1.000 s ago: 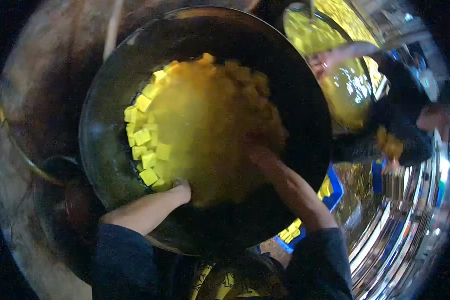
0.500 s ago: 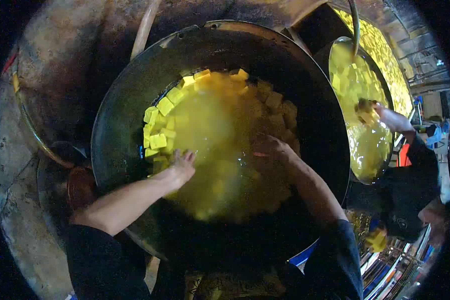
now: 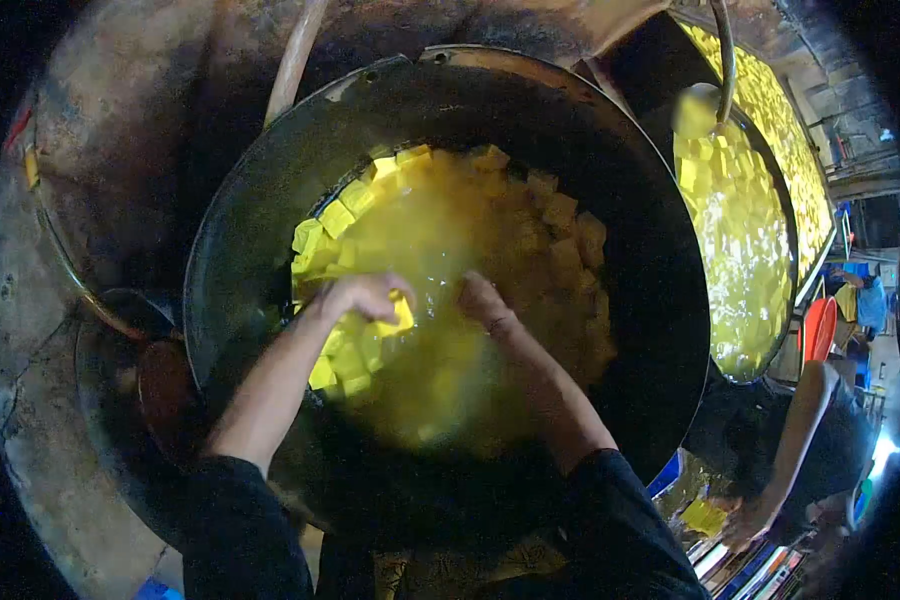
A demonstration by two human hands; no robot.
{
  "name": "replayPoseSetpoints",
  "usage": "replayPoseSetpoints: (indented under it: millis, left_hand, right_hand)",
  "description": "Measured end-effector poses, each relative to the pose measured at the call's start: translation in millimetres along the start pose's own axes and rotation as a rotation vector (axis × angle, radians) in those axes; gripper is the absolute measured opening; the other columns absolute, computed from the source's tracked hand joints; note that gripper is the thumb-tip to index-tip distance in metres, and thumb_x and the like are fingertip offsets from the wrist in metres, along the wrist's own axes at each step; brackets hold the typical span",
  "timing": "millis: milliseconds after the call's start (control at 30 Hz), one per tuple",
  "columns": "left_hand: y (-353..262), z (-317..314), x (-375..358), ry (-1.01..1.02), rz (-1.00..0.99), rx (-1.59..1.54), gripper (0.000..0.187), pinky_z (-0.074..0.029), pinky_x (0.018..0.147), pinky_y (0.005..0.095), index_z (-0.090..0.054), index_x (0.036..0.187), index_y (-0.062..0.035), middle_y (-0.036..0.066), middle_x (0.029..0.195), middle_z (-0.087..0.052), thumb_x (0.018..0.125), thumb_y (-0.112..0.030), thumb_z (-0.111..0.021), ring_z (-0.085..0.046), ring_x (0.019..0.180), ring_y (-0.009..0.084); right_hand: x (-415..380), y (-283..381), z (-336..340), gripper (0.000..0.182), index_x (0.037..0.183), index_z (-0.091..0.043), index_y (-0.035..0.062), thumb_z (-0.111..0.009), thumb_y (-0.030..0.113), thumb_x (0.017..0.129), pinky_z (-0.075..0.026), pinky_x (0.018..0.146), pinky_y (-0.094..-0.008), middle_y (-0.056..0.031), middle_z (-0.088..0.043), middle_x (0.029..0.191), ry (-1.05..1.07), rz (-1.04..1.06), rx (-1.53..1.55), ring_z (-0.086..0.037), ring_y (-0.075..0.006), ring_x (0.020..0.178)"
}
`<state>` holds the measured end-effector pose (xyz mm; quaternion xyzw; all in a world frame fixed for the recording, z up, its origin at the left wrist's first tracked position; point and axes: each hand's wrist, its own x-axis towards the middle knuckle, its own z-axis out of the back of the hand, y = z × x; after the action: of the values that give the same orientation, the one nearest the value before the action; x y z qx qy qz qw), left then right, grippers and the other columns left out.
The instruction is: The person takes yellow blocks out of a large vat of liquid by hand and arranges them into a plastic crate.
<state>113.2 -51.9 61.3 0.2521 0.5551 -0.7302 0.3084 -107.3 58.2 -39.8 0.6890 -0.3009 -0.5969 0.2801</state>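
Observation:
A large dark wok (image 3: 240, 230) holds cloudy yellow liquid with many yellow tofu blocks (image 3: 337, 220) in it, crowded along the left and upper sides. My left hand (image 3: 362, 295) is over the left part of the liquid, its fingers closed on one tofu block (image 3: 400, 314). Right of it, near the middle of the wok, my right hand (image 3: 482, 300) dips toward the liquid. Its fingers are blurred and hidden by steam and the hand itself. Steam veils the middle, so the blocks there show only faintly.
At the right stands a second wok (image 3: 788, 200) with yellow blocks in bright liquid, and a hose (image 3: 727, 60) hangs over it. Beyond lies a bed of yellow pieces (image 3: 760, 85). A co-worker's arm (image 3: 795, 430) reaches down at lower right, near a yellow block (image 3: 705, 516).
My left hand has closed on a tofu block and risen slightly. My right hand has moved left, toward it. The co-worker's hand has left the second wok and the arm now points down.

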Motion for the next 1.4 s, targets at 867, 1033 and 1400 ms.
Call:
replayPoseSetpoints:
  millis: [867, 1033, 1400]
  left_hand:
    - [-74, -88, 104, -0.512, -0.618, -2.318, 0.045, -0.039, 0.094, 0.0484, -0.053, 0.113, -0.0106, 0.012, 0.115, -0.056, 0.084, -0.044, -0.045, -0.051, 0.106, 0.0291]
    - [-64, -82, 104, -0.618, -0.466, -2.314, 0.047, -0.040, 0.087, 0.0525, -0.055, 0.104, -0.0060, 0.015, 0.107, -0.058, 0.090, -0.044, -0.031, -0.053, 0.102, 0.0324]
    - [-58, -57, 83, -0.699, -0.606, -2.383, 0.039, -0.042, 0.087, 0.0500, -0.057, 0.105, -0.0091, 0.010, 0.105, -0.061, 0.089, -0.036, -0.035, -0.057, 0.098, 0.0293]
  right_hand:
    - [-41, 123, 5, 0.077, 0.142, -0.021, 0.0093, -0.056, 0.040, 0.081, -0.021, 0.106, -0.0551, -0.0137, -0.021, 0.147, 0.094, 0.135, -1.225, -0.017, -0.0309, 0.136]
    - [21, 53, 117, 0.071, 0.139, -0.025, 0.0077, -0.058, 0.035, 0.083, -0.026, 0.104, -0.0490, -0.0130, -0.029, 0.140, -0.191, 0.099, -1.266, -0.026, -0.0293, 0.130]
    - [-56, 115, 101, 0.058, 0.133, -0.033, 0.0041, -0.061, 0.024, 0.086, -0.037, 0.101, -0.0357, -0.0115, -0.047, 0.125, 0.371, 0.655, -0.187, -0.046, -0.0260, 0.117]
